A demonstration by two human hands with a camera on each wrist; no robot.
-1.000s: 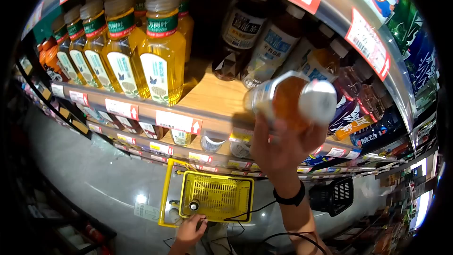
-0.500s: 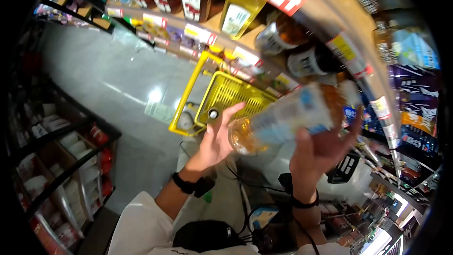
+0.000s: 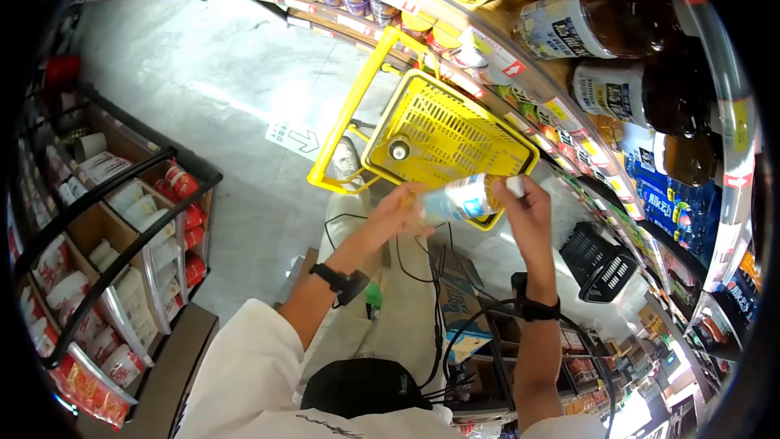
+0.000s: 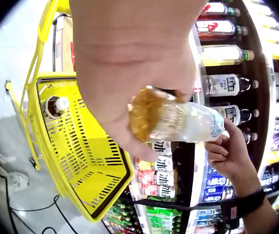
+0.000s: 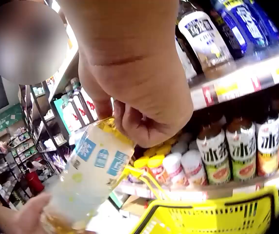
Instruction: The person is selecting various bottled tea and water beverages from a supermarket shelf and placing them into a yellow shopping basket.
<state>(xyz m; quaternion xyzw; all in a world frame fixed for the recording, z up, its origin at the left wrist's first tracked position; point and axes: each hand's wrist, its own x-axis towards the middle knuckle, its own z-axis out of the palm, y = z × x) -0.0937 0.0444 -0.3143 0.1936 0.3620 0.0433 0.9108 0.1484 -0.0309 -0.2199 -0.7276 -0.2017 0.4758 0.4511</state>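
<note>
A bottle of amber drink with a white and blue label (image 3: 457, 200) lies tilted between both hands in front of me. My left hand (image 3: 396, 210) grips it round the base, which shows as amber liquid in the left wrist view. My right hand (image 3: 532, 211) holds the cap end with curled fingers, hiding most of the cap in the right wrist view. Just beyond the bottle is a yellow shopping basket (image 3: 463, 126) in a yellow wheeled frame (image 3: 351, 118). One dark-capped bottle (image 3: 399, 149) stands in the basket's near left corner.
Shelves of dark tea bottles (image 3: 621, 16) rise close on the right. A black basket (image 3: 597, 264) sits on the floor to the right. On the left stands a rack (image 3: 122, 232) of packaged goods with black rails. Cables (image 3: 439, 309) hang near my legs.
The drink bottle has come from shelf height down toward me, near the basket. The left hand has risen and taken its base, while the right moved to the cap end. The view has tilted down.
</note>
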